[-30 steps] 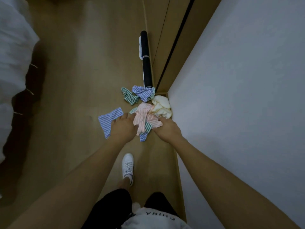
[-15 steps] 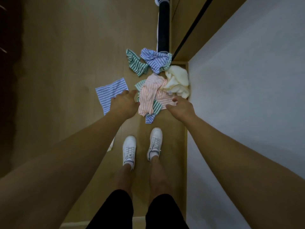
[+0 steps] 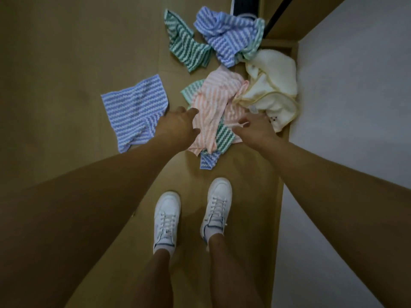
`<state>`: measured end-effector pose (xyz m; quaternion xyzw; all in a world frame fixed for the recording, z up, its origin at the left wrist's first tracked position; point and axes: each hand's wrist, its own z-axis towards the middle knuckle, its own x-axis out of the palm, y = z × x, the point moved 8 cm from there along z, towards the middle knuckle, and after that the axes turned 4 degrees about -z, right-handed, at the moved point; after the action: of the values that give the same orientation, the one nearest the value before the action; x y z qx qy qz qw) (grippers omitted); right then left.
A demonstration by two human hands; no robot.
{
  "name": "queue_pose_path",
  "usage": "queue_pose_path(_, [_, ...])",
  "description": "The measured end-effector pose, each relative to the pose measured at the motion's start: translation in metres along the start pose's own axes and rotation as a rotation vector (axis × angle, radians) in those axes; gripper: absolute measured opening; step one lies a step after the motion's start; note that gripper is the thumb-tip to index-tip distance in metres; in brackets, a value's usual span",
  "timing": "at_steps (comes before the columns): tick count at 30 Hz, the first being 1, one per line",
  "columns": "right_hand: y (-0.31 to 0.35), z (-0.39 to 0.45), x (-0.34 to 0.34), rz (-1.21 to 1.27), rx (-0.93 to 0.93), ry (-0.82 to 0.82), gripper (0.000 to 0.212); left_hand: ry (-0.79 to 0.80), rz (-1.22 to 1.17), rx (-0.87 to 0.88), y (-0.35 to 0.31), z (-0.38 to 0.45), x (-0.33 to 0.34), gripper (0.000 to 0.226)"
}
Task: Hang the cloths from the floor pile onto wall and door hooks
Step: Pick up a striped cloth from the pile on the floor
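A pile of cloths lies on the wooden floor by the wall corner. The pink striped cloth (image 3: 213, 101) is on top in the middle, with a green striped cloth (image 3: 224, 138) and a blue one (image 3: 208, 162) under it. My left hand (image 3: 178, 127) hovers at its left edge, fingers relaxed, holding nothing. My right hand (image 3: 255, 132) pinches a thin pale loop (image 3: 235, 125) at the pink cloth's right side. A cream towel (image 3: 273, 85) lies against the wall. No hooks are in view.
A flat blue striped cloth (image 3: 135, 110) lies to the left. A green striped cloth (image 3: 184, 45) and a crumpled blue one (image 3: 226, 34) lie farther off, near a black roll (image 3: 244, 3). The white wall (image 3: 355, 96) stands close on the right. My white shoes (image 3: 166, 218) stand just behind the pile.
The view has tilted down and both feet now stand behind the pile. My right hand has shifted from the pink cloth's edge to pinch its loop. My left hand stays at the cloth.
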<state>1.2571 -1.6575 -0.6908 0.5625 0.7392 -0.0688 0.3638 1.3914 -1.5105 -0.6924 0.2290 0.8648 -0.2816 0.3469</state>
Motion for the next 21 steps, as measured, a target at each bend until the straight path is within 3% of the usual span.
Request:
queue_pose_path(7, [-0.027,0.047,0.050,-0.013,-0.034,0.072,0.038,0.235,0.077,0.136,-0.012,0.030,0.118,0.059])
queue_pose_path(11, [-0.039,0.061,0.060,-0.040,-0.051,0.058,0.038,0.313,0.120,0.105,-0.019,0.051,0.161,0.057])
queue_pose_path(16, [-0.043,0.066,0.064,-0.049,-0.079,0.076,0.039,0.264,0.030,-0.043,-0.018,0.063,0.177,0.064])
queue_pose_path(19, [-0.042,0.062,0.060,-0.070,-0.096,0.099,0.038,0.189,0.032,-0.028,-0.017,0.060,0.167,0.064])
queue_pose_path(21, [-0.038,0.058,0.054,-0.080,-0.113,0.101,0.038,0.229,0.016,0.001,-0.016,0.053,0.162,0.069])
